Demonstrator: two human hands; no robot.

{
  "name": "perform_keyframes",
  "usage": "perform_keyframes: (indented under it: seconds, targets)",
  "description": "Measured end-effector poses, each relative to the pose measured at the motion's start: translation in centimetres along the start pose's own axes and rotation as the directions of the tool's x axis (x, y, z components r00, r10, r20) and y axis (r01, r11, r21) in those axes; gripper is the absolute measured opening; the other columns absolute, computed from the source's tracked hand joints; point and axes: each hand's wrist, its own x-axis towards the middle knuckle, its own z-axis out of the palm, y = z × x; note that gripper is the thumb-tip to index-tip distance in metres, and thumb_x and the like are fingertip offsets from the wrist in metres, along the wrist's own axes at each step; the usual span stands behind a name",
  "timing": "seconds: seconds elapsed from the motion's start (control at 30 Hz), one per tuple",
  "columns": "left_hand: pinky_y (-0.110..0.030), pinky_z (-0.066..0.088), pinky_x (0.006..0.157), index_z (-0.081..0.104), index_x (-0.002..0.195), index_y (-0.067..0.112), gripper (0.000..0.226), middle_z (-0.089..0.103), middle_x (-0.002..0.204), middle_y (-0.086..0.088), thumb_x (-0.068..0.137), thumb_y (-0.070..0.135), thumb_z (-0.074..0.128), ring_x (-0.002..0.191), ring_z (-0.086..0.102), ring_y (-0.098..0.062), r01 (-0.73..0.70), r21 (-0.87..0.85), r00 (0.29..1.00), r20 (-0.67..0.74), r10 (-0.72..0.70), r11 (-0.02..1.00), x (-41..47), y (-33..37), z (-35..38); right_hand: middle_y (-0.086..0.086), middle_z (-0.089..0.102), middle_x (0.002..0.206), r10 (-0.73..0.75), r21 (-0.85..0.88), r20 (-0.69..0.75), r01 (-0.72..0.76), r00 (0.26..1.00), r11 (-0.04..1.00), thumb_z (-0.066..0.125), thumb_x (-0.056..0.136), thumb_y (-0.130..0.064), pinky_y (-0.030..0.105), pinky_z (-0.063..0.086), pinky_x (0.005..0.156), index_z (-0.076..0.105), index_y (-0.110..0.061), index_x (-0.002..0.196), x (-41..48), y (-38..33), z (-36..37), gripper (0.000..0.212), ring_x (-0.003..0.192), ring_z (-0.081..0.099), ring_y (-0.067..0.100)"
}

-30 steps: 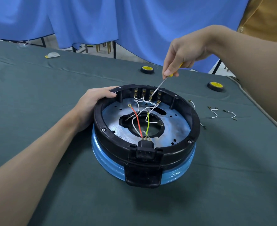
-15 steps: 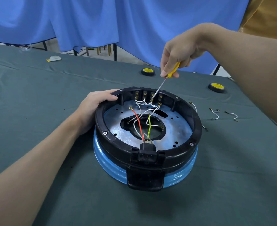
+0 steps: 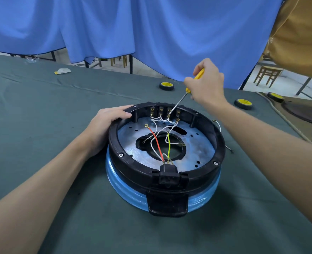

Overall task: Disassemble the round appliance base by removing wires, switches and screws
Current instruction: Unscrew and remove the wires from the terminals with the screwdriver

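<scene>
The round appliance base sits upside down on the table, a black ring over a blue-wrapped body. Inside it lie a metal plate, a red wire, a yellow-green wire and white wires. These run to a row of switches on the far wall and a black socket at the near side. My left hand grips the rim's far left. My right hand holds a yellow-handled screwdriver, its tip at the third switch terminal.
Black-and-yellow tape rolls lie at the back of the green-covered table. A loose white wire lies right of the base. Dark parts sit at the far right. Blue curtains hang behind.
The view has risen and tilted, so the base sits lower in frame. My right hand has turned on the screwdriver, its handle now showing above my fingers. The left hand keeps its hold.
</scene>
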Motion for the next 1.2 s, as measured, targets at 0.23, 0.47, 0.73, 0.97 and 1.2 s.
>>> perform_keyframes:
  seconds: [0.23,0.47,0.73,0.97,1.2]
  targets:
    - [-0.04,0.046,0.099,0.068,0.121,0.004,0.04,0.067,0.122,-0.022,0.09,0.006,0.042,0.109,0.066,-0.034,0.004,0.001,1.0,0.007,-0.004,1.0,0.0,0.0,-0.1,0.005,0.048,0.092,0.034,-0.002,-0.067,-0.034,0.997,0.999,0.05,0.089,-0.016,0.03,0.032,0.065,0.039,-0.012,0.112,-0.3,-0.2,1.5,0.026,0.087,0.036,0.02]
    - [-0.042,0.045,0.102,0.068,0.121,0.005,0.04,0.068,0.121,-0.021,0.091,0.006,0.043,0.109,0.066,-0.033,0.004,0.005,1.0,-0.022,-0.004,1.0,0.1,0.0,-0.1,0.003,0.037,0.081,0.076,-0.022,-0.058,-0.077,0.995,0.997,0.029,0.085,-0.003,0.037,0.034,0.062,0.028,-0.014,0.102,-0.5,-0.9,1.8,0.02,0.066,0.029,0.014]
    - [-0.036,0.049,0.094,0.073,0.113,0.01,0.038,0.07,0.118,-0.019,0.091,0.006,0.043,0.104,0.068,-0.03,0.003,-0.003,1.0,-0.014,-0.003,1.0,-0.1,0.0,0.0,0.0,0.029,0.08,0.151,0.028,-0.006,-0.151,0.989,0.988,0.024,0.081,-0.002,0.037,0.034,0.058,0.025,-0.015,0.097,-0.8,-1.5,2.6,0.021,0.068,0.027,0.022]
    - [-0.039,0.048,0.097,0.071,0.117,0.008,0.039,0.069,0.119,-0.02,0.091,0.007,0.043,0.107,0.067,-0.033,0.004,0.012,1.0,0.013,-0.004,1.0,-0.1,-0.1,0.0,-0.003,0.035,0.074,0.001,0.064,-0.095,0.005,0.995,0.998,0.031,0.088,-0.003,0.026,0.031,0.051,0.03,-0.014,0.099,-1.3,-1.1,1.8,0.015,0.062,0.031,0.009]
    - [-0.03,0.054,0.089,0.073,0.114,0.01,0.037,0.07,0.117,-0.018,0.09,0.007,0.045,0.104,0.068,-0.031,-0.022,0.001,1.0,0.015,0.022,1.0,-0.1,-0.1,0.0,-0.001,0.037,0.062,-0.205,0.098,-0.088,0.213,0.975,0.972,0.047,0.094,-0.014,0.025,0.045,0.048,0.029,-0.016,0.095,-1.9,-1.5,0.5,0.018,0.054,0.052,0.008]
